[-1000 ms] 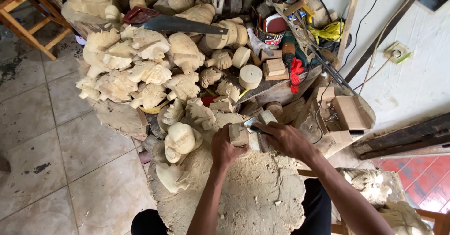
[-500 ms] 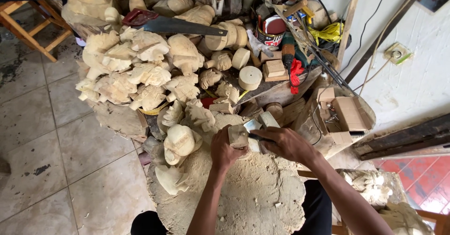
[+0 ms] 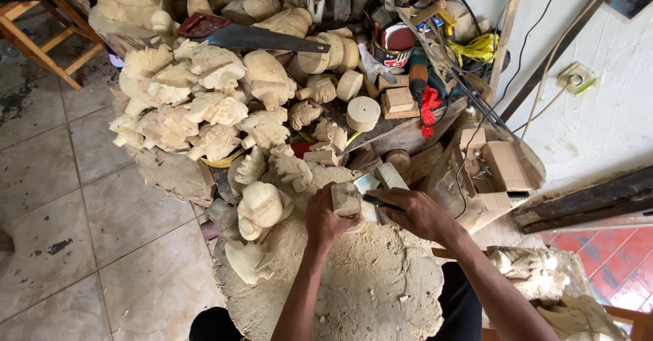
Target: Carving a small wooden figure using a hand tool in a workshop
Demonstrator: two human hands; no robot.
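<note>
While our left hand [image 3: 325, 217] wraps its fingers tight around a small pale wooden carving [image 3: 345, 199], we press the piece down on the sawdust-covered work block [image 3: 381, 286] just in front of us. Our right hand [image 3: 416, 213] is closed around a dark-handled carving tool [image 3: 378, 202], its tip touching the carving's right side. Just left of the left hand sits a rounded, head-shaped carving [image 3: 262, 208], and below that another rough figure [image 3: 248, 263] lies at the block's edge. Beyond the hands a heap of unfinished pale figures [image 3: 204, 103] spreads to the upper left, with a hand saw [image 3: 258, 38] lying across its top. Round wooden discs [image 3: 362, 113] and small square blocks [image 3: 398, 101] sit behind, near a tangle of cables and tools [image 3: 442, 41]. An open cardboard box [image 3: 507, 167] stands to the right, and tiled floor [image 3: 61, 198] shows at left.
</note>
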